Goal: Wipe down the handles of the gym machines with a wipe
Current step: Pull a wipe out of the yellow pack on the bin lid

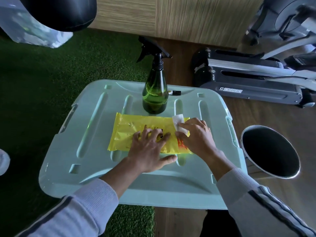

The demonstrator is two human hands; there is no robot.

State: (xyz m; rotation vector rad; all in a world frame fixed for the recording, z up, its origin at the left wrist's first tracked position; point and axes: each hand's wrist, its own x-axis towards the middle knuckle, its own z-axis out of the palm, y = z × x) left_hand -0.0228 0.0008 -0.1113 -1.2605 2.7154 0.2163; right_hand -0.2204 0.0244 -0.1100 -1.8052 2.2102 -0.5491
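Note:
A yellow pack of wipes [130, 129] lies flat on a pale green plastic bin lid [85, 134]. My left hand [150, 149] presses down on the pack's middle with fingers spread. My right hand [196, 135] is at the pack's right end, where its thumb and forefinger pinch a white flap or wipe [177, 122] that sticks up from the pack. Behind the pack stands a dark green spray bottle [154, 93] with a black trigger head.
A round metal bin [270, 151] with a dark inside stands to the right on the wooden floor. A grey elliptical machine [248, 79] fills the back right. Green artificial turf [42, 91] covers the left. A small black object [175, 92] lies behind the bottle.

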